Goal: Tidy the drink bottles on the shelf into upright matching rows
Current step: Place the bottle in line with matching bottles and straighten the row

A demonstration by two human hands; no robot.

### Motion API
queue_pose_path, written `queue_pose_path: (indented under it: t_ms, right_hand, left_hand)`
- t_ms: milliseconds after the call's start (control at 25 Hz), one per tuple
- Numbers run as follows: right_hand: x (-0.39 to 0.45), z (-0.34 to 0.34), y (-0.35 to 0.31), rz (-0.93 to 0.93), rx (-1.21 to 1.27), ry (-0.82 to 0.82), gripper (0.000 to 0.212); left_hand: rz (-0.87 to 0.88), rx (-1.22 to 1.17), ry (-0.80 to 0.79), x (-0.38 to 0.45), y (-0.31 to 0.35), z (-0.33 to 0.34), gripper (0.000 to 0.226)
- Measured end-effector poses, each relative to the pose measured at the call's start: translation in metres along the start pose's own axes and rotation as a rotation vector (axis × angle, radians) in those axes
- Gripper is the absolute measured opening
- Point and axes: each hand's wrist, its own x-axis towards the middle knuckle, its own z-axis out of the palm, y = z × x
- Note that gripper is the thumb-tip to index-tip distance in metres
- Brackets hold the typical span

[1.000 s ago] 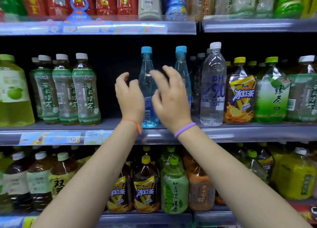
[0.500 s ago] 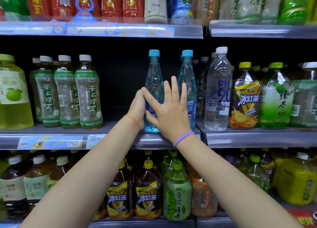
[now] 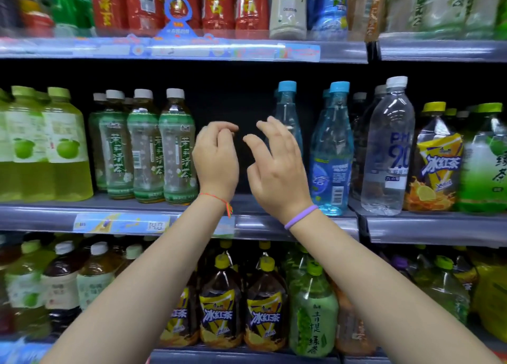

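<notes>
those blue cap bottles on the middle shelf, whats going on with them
A person is tidying a shop drinks shelf. Both hands, left hand and right hand, are raised empty before the dark gap on the middle shelf. Two blue-capped bottles stand upright just right of the hands, beside a clear water bottle.

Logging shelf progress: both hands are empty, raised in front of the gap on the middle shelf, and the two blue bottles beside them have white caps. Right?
Not quite. The head view shows both blue bottles with blue caps. The left hand and right hand are empty before the gap.
</notes>
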Motion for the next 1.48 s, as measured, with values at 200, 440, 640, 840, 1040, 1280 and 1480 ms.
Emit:
queue_pose_path:
  t_ms: [200,440,640,840,1040,1280,1480]
  right_hand:
    - [0.016,0.042,-0.059,0.533,0.436,-0.369,0.032]
    - [0.047,0.09,-0.107,0.964,0.64,-0.725,0.087]
    - [0.049,0.102,-0.117,1.09,0.564,-0.538,0.066]
    - [0.04,0.084,-0.101,1.095,0.399,-0.436,0.056]
    - [0.032,0.068,-0.083,1.074,0.269,-0.475,0.057]
    - [0.028,0.073,-0.059,1.156,0.305,-0.517,0.061]
    - [0.031,0.076,-0.051,1.178,0.301,-0.665,0.045]
  left_hand:
    - [0.245,0.292,0.114,0.017,-0.028,-0.066,0.038]
    - [-0.115,0.368,-0.048,0.047,-0.058,-0.134,0.071]
    - [-0.159,0.466,-0.211,0.054,-0.059,-0.147,0.07]
    - [-0.166,0.486,-0.272,0.054,-0.064,-0.137,0.074]
    - [-0.233,0.424,-0.412,0.061,-0.064,-0.117,0.084]
    - [-0.333,0.152,-0.537,0.049,-0.061,-0.109,0.068]
    - [-0.304,0.06,-0.543,0.042,-0.062,-0.108,0.039]
